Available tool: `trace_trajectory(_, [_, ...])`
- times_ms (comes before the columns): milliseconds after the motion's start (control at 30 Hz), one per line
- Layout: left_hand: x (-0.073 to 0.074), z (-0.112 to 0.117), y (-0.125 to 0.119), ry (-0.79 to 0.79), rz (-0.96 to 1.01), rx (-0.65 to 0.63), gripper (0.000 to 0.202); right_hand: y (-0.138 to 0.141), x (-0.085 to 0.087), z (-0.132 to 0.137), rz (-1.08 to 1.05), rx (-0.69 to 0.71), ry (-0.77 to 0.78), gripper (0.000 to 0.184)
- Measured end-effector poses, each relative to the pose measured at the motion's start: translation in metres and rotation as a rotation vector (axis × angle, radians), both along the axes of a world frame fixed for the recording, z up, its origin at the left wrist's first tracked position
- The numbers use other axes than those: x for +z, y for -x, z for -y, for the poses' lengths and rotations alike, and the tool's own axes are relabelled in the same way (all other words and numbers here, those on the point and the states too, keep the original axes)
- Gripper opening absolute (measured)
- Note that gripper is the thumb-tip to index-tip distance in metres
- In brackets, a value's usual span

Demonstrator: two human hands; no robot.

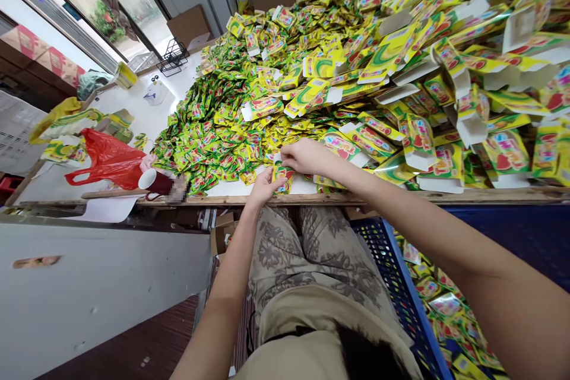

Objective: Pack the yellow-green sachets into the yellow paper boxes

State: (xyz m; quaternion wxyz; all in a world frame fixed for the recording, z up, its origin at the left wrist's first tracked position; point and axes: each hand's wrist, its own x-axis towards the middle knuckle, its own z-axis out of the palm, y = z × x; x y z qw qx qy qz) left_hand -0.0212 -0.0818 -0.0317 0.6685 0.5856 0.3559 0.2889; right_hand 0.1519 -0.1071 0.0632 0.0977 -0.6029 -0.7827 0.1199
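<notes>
Near the table's front edge my left hand [263, 186] is closed around the lower part of a small yellow and green printed box [283, 180]. At the top of that same box, the fingers of my right hand [303, 156] are pinched together at its white end flap; whether they hold anything besides the flap is hidden. Behind both hands spreads a heap of small green and yellow packets [222, 148]. Close to my right forearm lie many open printed boxes [365, 139], some with white flaps sticking out.
On the left stand a dark red mug [155, 183] and a red plastic bag [109, 157]. Farther back are a black wire rack [173, 57] and scissors [155, 78]. A blue crate [392, 273] of printed boxes is below the table at right. The wooden table edge [249, 199] runs across.
</notes>
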Motion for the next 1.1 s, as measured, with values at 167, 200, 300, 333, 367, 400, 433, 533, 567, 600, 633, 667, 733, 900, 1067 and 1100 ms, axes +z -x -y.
trace_trajectory(167, [0.000,0.001,0.000,-0.051,-0.013,-0.001,0.048,-0.005,0.000,-0.015,-0.059,0.103,0.201,0.019])
trace_trajectory(200, [0.000,0.001,0.000,-0.061,-0.016,0.001,0.047,-0.006,0.000,-0.017,-0.106,0.129,0.266,0.021])
trace_trajectory(300, [0.000,0.001,0.000,-0.078,-0.014,-0.004,0.046,-0.007,0.002,-0.018,-0.262,0.148,0.331,0.022])
trace_trajectory(333, [-0.001,0.001,0.000,-0.083,-0.015,-0.006,0.046,-0.006,0.003,-0.017,-0.280,0.137,0.302,0.021])
trace_trajectory(367, [-0.001,0.002,-0.001,-0.088,-0.017,-0.008,0.046,-0.005,0.004,-0.017,-0.276,0.124,0.273,0.020])
trace_trajectory(400, [-0.002,0.002,-0.001,-0.094,-0.020,-0.009,0.046,-0.003,0.005,-0.017,-0.257,0.110,0.258,0.020])
trace_trajectory(433, [-0.002,0.002,-0.001,-0.100,-0.021,-0.007,0.045,-0.001,0.005,-0.017,-0.232,0.097,0.260,0.019])
trace_trajectory(533, [-0.003,0.001,-0.001,-0.116,-0.020,0.008,0.045,0.006,0.006,-0.017,-0.221,0.106,0.338,0.019])
trace_trajectory(567, [-0.003,0.001,-0.001,-0.124,-0.024,0.013,0.045,0.007,0.007,-0.016,-0.234,0.125,0.374,0.020])
trace_trajectory(600, [-0.002,0.001,-0.001,-0.132,-0.027,0.017,0.045,0.008,0.007,-0.016,-0.249,0.147,0.407,0.022])
trace_trajectory(633, [-0.002,0.000,-0.001,-0.143,-0.030,0.023,0.045,0.008,0.008,-0.015,-0.267,0.169,0.440,0.024])
trace_trajectory(667, [-0.002,0.000,-0.003,-0.154,-0.028,0.035,0.045,0.007,0.008,-0.013,-0.294,0.187,0.471,0.025])
trace_trajectory(733, [-0.001,0.001,-0.007,-0.138,0.001,0.088,0.046,0.003,0.008,-0.011,-0.377,0.182,0.467,0.026])
trace_trajectory(900, [-0.002,0.006,-0.024,0.014,0.161,0.269,0.052,-0.014,-0.013,-0.002,-0.751,-0.172,0.012,0.021])
trace_trajectory(1067, [0.000,0.005,-0.028,0.139,0.115,0.038,0.049,-0.017,-0.043,0.011,-1.001,-0.383,0.303,0.010])
trace_trajectory(1100, [0.001,0.004,-0.027,0.199,0.120,-0.001,0.046,-0.016,-0.047,0.011,-1.050,-0.388,0.376,0.012])
